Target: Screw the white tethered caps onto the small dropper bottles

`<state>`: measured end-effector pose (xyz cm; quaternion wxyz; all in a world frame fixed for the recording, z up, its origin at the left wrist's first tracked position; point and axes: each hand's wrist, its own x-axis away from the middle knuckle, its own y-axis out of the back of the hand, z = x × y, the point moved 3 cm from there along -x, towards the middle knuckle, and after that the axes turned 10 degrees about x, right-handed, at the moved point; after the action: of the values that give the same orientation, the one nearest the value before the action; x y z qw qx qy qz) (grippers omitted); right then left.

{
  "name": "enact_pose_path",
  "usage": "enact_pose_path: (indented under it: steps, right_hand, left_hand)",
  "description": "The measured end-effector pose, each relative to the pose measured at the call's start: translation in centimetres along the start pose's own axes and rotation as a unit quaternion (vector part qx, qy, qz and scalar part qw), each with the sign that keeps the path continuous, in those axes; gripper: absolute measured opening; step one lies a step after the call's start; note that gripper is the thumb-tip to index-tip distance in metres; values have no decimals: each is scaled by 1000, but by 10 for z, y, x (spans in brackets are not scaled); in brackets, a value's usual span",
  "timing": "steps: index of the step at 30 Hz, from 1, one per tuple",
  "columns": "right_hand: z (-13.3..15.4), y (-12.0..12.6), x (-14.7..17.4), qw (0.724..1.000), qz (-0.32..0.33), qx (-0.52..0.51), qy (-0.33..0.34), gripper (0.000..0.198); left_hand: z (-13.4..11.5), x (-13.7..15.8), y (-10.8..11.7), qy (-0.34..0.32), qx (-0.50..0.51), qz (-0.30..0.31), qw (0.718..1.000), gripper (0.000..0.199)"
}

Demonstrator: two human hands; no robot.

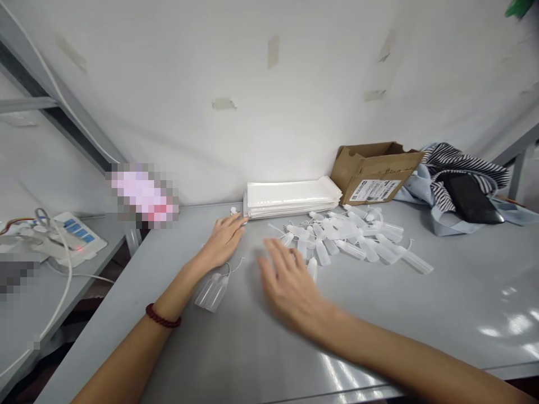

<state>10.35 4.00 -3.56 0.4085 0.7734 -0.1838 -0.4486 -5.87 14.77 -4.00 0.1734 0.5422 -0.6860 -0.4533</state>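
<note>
My left hand (221,241) lies low over the grey table, fingers stretched out towards the left corner of a stack of white padded envelopes (290,194). Small white bits show at its fingertips; whether it touches them I cannot tell. Beneath its wrist lie a few clear plastic pieces (213,292) with a thin loop. My right hand (290,283), a little blurred, hovers with its fingers apart beside a loose pile of translucent, flat, bottle-shaped plastic pieces (337,233). It partly covers one piece at the pile's near edge. Nothing shows in its grasp.
An open cardboard box (377,171) with a label stands against the wall. Right of it lie a striped cloth bag (457,163) and a black flat object (471,196). A white power strip (80,235) with cables rests on the left surface. A pink blurred-out item (143,193) is at the table's left corner.
</note>
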Motion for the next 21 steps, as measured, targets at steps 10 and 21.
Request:
enact_pose_path:
  steps: [10,21]
  right_hand:
    - [60,-7,-13,973,57,-221,43,54]
    - [58,-17,-24,953,115,-267,-79,68]
  left_hand:
    - [5,-1,1,-41,-33,18,998,30]
    - [13,15,3,8,-57,13,998,29]
